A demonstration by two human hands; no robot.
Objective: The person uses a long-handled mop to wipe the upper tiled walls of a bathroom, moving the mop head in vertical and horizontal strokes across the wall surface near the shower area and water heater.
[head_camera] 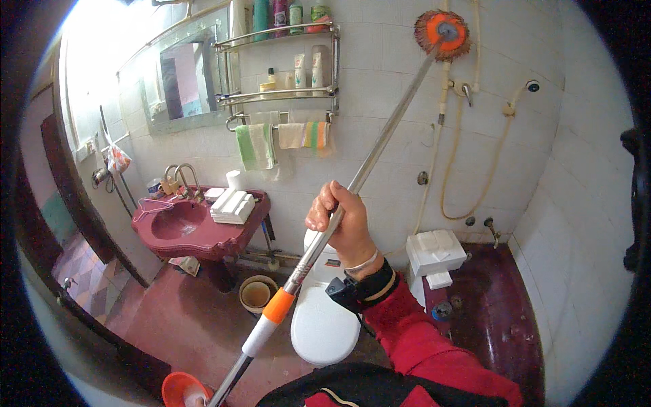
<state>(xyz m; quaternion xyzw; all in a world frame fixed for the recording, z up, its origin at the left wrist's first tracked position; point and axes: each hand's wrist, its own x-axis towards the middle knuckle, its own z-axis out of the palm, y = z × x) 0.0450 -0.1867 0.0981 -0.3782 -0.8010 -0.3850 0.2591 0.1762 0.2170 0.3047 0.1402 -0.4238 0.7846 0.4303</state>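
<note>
My right hand [343,219] is closed around a shiny metal telescopic pole [389,135], its wrist bearing a bracelet and a black strapped device. The pole slants from the bottom edge up to the right, with an orange and white collar [269,320] below my fist. At its far end a round brush head [441,35], orange with dark brownish fringe, is against or close to the tiled wall, over a vertical pipe. A small pale patch beside the pole's low end may be part of my left hand; too little shows to be sure.
A maroon washbasin [178,224] stands left, below a mirror [185,81]. A metal shelf [277,94] holds bottles and towels. The white toilet [325,325] is below my arm. Right are a maroon bathtub [493,315], white box [437,259] and shower hose [445,188]. An orange-red bucket [175,386] sits low left.
</note>
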